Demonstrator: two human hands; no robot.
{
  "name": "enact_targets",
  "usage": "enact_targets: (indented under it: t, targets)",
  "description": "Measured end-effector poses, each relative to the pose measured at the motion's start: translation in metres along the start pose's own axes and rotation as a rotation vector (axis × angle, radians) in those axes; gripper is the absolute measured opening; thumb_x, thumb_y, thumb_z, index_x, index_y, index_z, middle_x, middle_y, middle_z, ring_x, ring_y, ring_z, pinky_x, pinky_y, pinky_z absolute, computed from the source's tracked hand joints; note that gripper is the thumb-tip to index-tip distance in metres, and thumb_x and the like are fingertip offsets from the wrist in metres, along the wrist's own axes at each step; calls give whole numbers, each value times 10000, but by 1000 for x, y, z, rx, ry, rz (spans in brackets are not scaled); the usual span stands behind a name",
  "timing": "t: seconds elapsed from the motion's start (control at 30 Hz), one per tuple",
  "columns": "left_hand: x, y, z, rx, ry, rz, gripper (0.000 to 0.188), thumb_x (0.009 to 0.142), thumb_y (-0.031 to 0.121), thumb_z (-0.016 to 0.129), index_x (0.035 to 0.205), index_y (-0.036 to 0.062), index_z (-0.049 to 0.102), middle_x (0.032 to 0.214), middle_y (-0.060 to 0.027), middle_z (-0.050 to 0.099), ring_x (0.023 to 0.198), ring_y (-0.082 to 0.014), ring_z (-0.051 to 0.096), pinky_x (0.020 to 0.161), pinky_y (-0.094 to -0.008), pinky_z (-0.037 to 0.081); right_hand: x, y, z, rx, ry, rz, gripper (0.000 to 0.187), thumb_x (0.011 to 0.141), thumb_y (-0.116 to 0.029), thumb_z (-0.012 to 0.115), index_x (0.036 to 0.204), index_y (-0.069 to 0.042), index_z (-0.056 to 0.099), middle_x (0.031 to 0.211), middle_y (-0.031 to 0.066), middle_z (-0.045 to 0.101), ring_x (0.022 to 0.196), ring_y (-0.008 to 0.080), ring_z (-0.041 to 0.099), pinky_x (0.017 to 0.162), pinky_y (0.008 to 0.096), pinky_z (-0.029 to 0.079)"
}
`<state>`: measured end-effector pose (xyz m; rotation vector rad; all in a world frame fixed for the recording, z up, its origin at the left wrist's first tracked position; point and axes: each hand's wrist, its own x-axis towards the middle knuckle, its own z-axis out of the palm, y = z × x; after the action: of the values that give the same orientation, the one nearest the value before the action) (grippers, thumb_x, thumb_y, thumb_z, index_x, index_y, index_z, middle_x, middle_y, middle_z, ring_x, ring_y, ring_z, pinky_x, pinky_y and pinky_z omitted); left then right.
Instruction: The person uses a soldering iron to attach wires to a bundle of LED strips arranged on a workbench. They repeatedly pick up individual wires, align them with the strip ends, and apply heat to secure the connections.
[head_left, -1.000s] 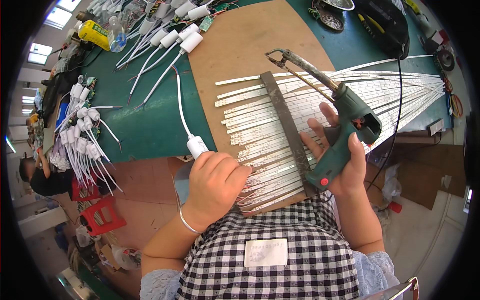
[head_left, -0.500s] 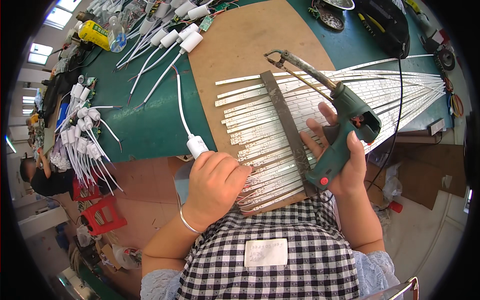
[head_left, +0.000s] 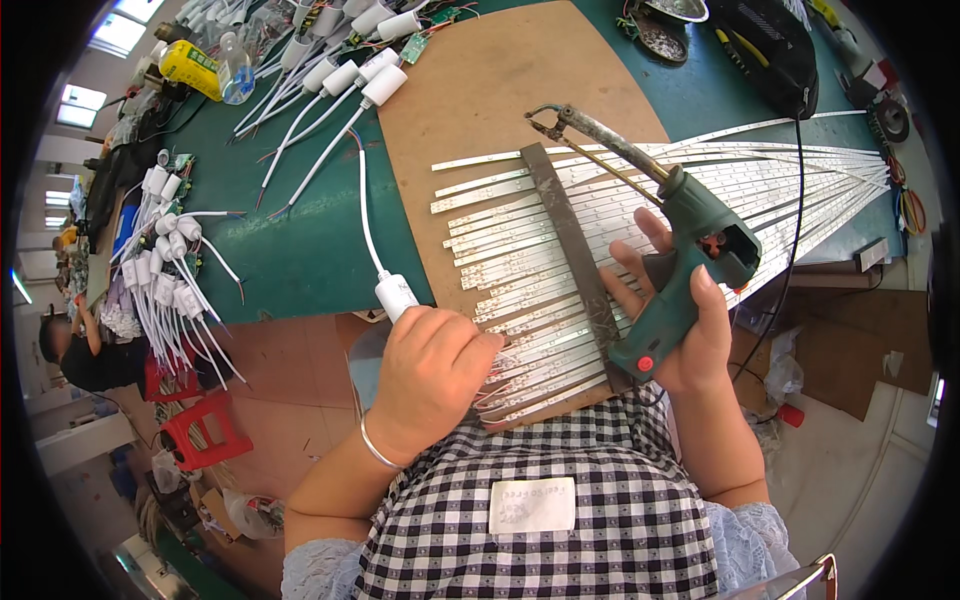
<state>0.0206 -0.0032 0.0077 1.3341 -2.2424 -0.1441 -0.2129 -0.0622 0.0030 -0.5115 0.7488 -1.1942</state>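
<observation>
My left hand (head_left: pixel 430 370) is closed, with its fingers pinched at the near ends of the strips. Out of its top comes a white cylinder (head_left: pixel 396 296) with a white cable running up the table; the hand covers the rest of the cylinder. Thin wires show at the fingertips. In my right hand (head_left: pixel 695 330) lies a green soldering gun (head_left: pixel 668 300), its handle against the palm and its tip pointing up and left, above the strips. Many narrow LED strips (head_left: pixel 520 270) fan out to the right, with a dark bar (head_left: pixel 570 250) lying across them.
A brown board (head_left: pixel 500 80) lies under the strips on the green table (head_left: pixel 290 255). White wired cylinders (head_left: pixel 385 85) crowd the far left, and more (head_left: pixel 170 240) hang at the left edge. The gun's black cord runs past a black bag (head_left: pixel 765 50). A red stool (head_left: pixel 205 430) stands at lower left.
The soldering gun has shifted very slightly left. The left hand and cylinder have barely moved.
</observation>
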Motion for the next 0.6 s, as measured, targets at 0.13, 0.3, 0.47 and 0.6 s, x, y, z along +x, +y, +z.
enact_targets:
  t: [0.13,0.3,0.47,0.6]
  targets:
    - [-2,3,0,18,-18,-7,142,689,50,651,831,55,647,734,-48,545,714,-223,557,684,-350,432,-2,-1,2,-28,2,3,699,852,-343,595,1421,-66,298,1410,152,365,1213,322,472,1051,510,385]
    - [-3,3,0,20,-30,-18,148,697,74,635,843,57,640,744,-49,538,737,-222,550,718,-351,432,-2,-1,3,-63,6,13,692,868,-370,558,1423,-60,286,1424,141,357,1241,320,454,1059,500,379]
    - [-1,5,-4,-28,-62,-52,145,703,67,652,845,56,629,793,-52,546,776,-226,543,742,-362,429,-2,1,2,-66,13,7,690,865,-377,560,1411,-47,299,1419,139,355,1237,318,454,1054,503,383]
    - [4,7,-15,-95,-139,-87,249,696,89,713,933,64,641,940,-66,591,932,-263,566,845,-415,412,-1,1,1,-66,20,9,694,861,-380,566,1409,-46,302,1418,137,354,1237,316,452,1050,504,387]
